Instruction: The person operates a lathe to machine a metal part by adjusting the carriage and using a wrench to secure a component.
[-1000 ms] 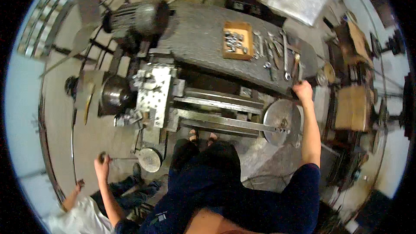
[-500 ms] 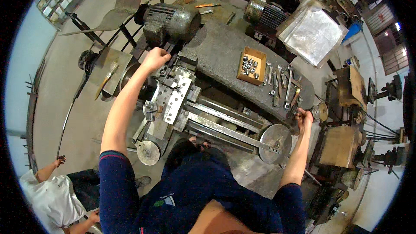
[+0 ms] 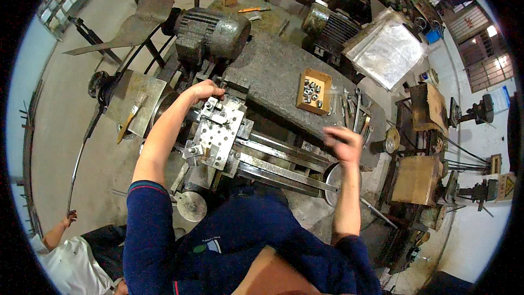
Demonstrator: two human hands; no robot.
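My left hand [image 3: 205, 91] is closed at the far side of a machine slide, its fingertips beside a metal tool block [image 3: 213, 110]; what they hold, if anything, is hidden. Below it lies a steel plate with rows of holes [image 3: 219, 137], a second clamp block [image 3: 192, 152] on its near left corner. My right hand [image 3: 346, 143] is in the air over the right end of the machine, blurred by motion, its fingers stretched out with nothing visible in them. Just beyond it, several wrenches [image 3: 357, 110] lie on the grey bench [image 3: 273, 68]. My right forearm partly covers a round metal disc [image 3: 332, 177].
A cardboard box [image 3: 301, 93] of small metal parts sits on the bench. Beyond are an electric motor [image 3: 215, 33] and sheet-covered machinery [image 3: 390, 49]. A brush [image 3: 130, 119] lies on a plate at left. Another person [image 3: 73, 262] is at lower left, one hand on a long rod [image 3: 77, 169].
My right hand has left the far right end beside the disc and swung left, its fingers extending. My left hand has come slightly nearer and right, against the tool block. The view has shifted slightly.
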